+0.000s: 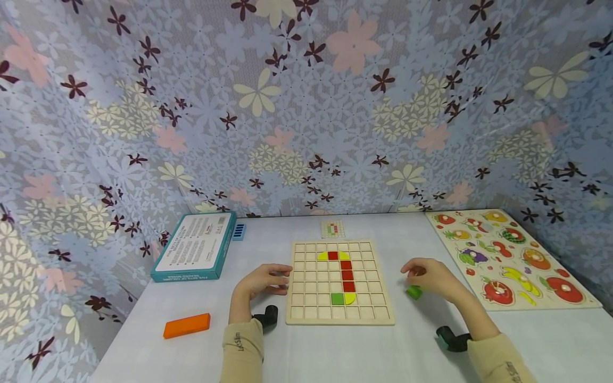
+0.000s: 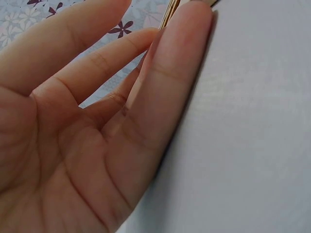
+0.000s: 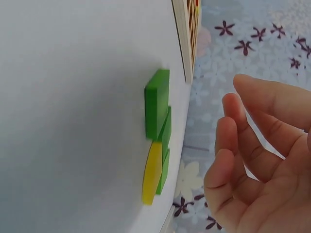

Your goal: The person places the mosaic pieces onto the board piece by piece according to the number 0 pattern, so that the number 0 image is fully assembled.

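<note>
Both sleeves enter from the lower edge of the head view. Left hand [image 1: 262,280] rests on the white bench [image 1: 335,351], fingers straight and relaxed, fingertips touching the left edge of the wooden grid board [image 1: 339,282]; it holds nothing. Right hand [image 1: 431,276] hovers to the right of the board, fingers loosely curled, empty, just above a small cluster of green blocks [image 3: 158,104] with one yellow piece [image 3: 151,172] lying on the bench near the board's right edge. Board cells hold red squares, yellow half-rounds and one green square. Orange block [image 1: 187,325] lies at near left, teal box [image 1: 195,252] at far left, fruit puzzle [image 1: 510,258] at right.
</note>
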The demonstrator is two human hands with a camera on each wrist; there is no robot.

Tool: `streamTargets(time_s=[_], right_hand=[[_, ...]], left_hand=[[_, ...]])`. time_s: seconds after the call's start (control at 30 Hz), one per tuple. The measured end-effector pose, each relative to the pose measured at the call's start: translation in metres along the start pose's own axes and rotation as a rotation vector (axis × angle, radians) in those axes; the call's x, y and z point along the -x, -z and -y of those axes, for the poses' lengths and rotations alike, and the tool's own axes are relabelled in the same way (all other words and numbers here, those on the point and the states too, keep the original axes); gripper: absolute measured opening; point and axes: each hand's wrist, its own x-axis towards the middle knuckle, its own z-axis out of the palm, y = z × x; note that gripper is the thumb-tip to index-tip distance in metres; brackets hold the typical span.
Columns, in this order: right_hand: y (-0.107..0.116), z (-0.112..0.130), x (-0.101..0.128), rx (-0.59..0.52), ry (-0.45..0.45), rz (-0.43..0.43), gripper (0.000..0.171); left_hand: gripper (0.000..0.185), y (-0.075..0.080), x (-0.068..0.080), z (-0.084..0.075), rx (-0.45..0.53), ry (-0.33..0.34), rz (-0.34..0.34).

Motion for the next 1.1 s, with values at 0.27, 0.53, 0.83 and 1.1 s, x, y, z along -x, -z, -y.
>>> streamTargets(time_s=[0.27, 0.53, 0.83, 1.1], right_hand=[[0.011, -0.013, 0.004, -0.004, -0.064, -0.023, 0.019], [0.015, -0.027, 0.004, 0.021, -0.098, 0.012, 0.020], [0.014, -0.029, 0.006, 0.110, -0.098, 0.034, 0.021], [0.013, -0.029, 0.006, 0.130, -0.111, 0.050, 0.024]], left_hand=[[0.046, -0.001, -0.001, -0.001, 0.006, 0.010, -0.003], [0.046, -0.001, 0.000, -0.001, 0.007, 0.014, -0.005], [0.046, -0.002, 0.001, -0.002, -0.009, 0.011, -0.011], [0.046, -0.001, 0.000, -0.002, -0.006, 0.008, -0.008]])
